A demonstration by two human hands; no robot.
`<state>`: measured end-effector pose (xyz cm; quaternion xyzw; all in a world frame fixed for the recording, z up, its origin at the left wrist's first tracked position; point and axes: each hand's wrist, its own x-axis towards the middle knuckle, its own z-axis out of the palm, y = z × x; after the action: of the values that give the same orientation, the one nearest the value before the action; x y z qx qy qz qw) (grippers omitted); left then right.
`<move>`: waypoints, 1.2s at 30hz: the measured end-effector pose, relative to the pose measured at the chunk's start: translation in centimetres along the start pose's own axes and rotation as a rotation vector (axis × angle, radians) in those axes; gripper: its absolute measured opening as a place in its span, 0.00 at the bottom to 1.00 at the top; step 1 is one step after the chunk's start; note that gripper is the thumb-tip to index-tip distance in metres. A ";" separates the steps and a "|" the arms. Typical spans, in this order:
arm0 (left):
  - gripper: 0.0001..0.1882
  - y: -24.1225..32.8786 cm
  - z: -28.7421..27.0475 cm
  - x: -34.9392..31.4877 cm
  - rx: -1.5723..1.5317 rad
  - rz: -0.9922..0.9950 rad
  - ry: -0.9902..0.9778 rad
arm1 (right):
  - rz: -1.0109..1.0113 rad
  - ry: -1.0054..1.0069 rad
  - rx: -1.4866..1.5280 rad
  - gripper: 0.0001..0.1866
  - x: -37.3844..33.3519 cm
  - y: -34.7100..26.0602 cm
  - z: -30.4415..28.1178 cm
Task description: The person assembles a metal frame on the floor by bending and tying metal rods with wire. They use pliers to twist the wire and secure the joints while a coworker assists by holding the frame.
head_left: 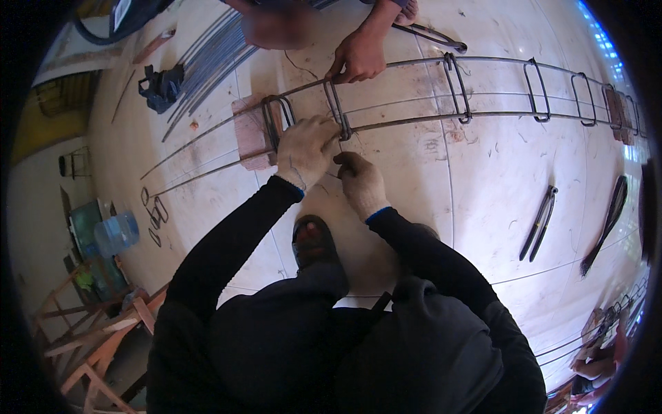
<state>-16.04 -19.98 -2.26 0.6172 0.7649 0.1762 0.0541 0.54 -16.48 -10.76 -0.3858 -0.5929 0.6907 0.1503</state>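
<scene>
Two long steel rods cross the floor, and square steel stirrups hang round them at intervals. My left hand [308, 148], in a pale knit glove, is closed at the near rod [400, 122], where it meets a stirrup [335, 110]. Just right of it and a little nearer, my right hand [363, 185], gloved too, pinches a thin tie wire [332, 175] below that corner. Its thumb and finger look dark at the tips. On the far rod [496, 60], a co-worker's bare hand [358, 56] grips the top of the same stirrup.
A reddish block [254, 134] props the rods at left, beside more stirrups [274, 117]. Pincers [539, 224] and a wire bundle [607, 224] lie at right; another pincer-like tool [434, 38] lies beyond the rods. Loose bars [214, 58] lie far left, a water bottle [116, 234] nearer.
</scene>
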 end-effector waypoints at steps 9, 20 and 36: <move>0.16 -1.2 -0.5 0.4 -0.283 -0.165 -0.189 | -0.060 0.029 -0.103 0.12 -0.3 -0.4 -0.2; 0.20 -0.2 -0.4 2.1 -0.444 -0.437 -0.322 | -0.044 0.089 -0.133 0.14 -2.5 -0.7 0.2; 0.12 -2.0 0.9 0.7 -0.485 -0.346 -0.173 | 0.153 -0.090 0.506 0.08 -2.1 -5.7 -2.6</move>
<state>-17.79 -19.44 -3.64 0.4594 0.7869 0.2887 0.2939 2.32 -14.62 -4.70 -0.3484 -0.3765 0.8429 0.1627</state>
